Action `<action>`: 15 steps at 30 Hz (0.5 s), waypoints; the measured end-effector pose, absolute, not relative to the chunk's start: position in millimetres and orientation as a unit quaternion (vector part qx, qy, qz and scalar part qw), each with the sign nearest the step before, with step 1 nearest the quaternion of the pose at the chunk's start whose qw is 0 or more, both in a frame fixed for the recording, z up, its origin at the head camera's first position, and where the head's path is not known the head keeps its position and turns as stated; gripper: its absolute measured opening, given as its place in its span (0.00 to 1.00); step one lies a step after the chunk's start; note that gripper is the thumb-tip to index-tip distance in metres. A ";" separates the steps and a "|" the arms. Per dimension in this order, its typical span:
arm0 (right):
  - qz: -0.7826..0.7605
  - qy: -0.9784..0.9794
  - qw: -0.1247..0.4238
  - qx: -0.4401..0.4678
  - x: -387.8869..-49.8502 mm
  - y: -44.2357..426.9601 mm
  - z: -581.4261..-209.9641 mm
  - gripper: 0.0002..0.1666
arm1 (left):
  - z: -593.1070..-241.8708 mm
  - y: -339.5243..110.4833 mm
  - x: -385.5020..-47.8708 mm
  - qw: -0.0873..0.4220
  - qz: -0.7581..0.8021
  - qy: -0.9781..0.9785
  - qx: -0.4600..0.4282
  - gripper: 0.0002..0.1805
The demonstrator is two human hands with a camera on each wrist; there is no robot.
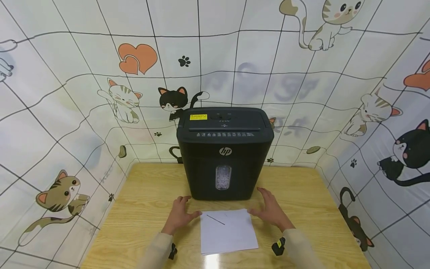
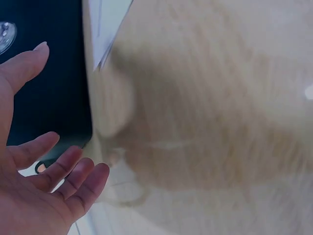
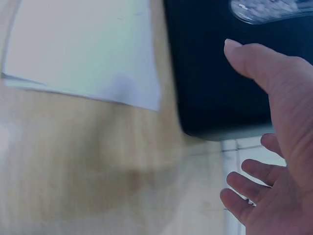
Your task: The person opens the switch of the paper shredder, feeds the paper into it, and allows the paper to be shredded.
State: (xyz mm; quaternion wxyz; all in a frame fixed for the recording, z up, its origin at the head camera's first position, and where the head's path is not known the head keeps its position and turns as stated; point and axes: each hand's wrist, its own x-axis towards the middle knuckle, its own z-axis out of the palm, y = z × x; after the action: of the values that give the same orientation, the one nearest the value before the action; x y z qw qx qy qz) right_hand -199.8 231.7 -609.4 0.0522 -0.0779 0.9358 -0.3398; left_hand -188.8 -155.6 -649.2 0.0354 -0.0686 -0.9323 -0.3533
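A black HP paper shredder point(image 1: 205, 168) stands upright at the back of the table, paper shreds showing through its small front window point(image 1: 223, 177). In front of it lies a small stack of white paper point(image 1: 228, 233) with a dark line on the top sheet. My left hand point(image 1: 180, 215) is at the left of the stack, its thumb near the upper left corner. On the other side my right hand point(image 1: 270, 211) has its thumb near the upper right corner. Both wrist views show the left fingers point(image 2: 63, 166) and right fingers point(image 3: 259, 178) spread and relaxed, holding nothing.
The wooden table point(image 1: 144, 194) carries the shredder and paper. Behind and at both sides hangs white cloth point(image 1: 215, 52) with a black grid and cartoon cats. A yellow label point(image 1: 198, 117) is on the shredder's top.
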 end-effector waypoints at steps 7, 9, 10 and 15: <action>-0.329 0.939 0.041 -0.090 -191.2 211.7 -639.9 0.55 | -659.9 -136.6 -181.7 0.011 -0.337 -0.936 -0.096 0.37; -0.323 0.941 0.038 -0.091 -189.9 205.7 -644.6 0.53 | -661.7 -132.3 -181.7 0.015 -0.335 -0.937 -0.103 0.36; -0.324 0.941 0.035 -0.092 -189.6 202.9 -646.5 0.52 | -662.4 -130.5 -181.8 0.016 -0.332 -0.937 -0.104 0.36; -0.322 0.943 0.013 -0.082 -186.7 194.0 -654.3 0.52 | -664.2 -122.5 -181.5 0.019 -0.318 -0.943 -0.099 0.37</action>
State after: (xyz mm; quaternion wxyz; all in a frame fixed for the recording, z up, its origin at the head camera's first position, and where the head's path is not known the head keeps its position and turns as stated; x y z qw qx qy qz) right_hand -186.7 194.0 -654.3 0.0128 -0.0823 0.9429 -0.3224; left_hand -181.5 -122.5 -664.2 0.0193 -0.0986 -0.9426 -0.3183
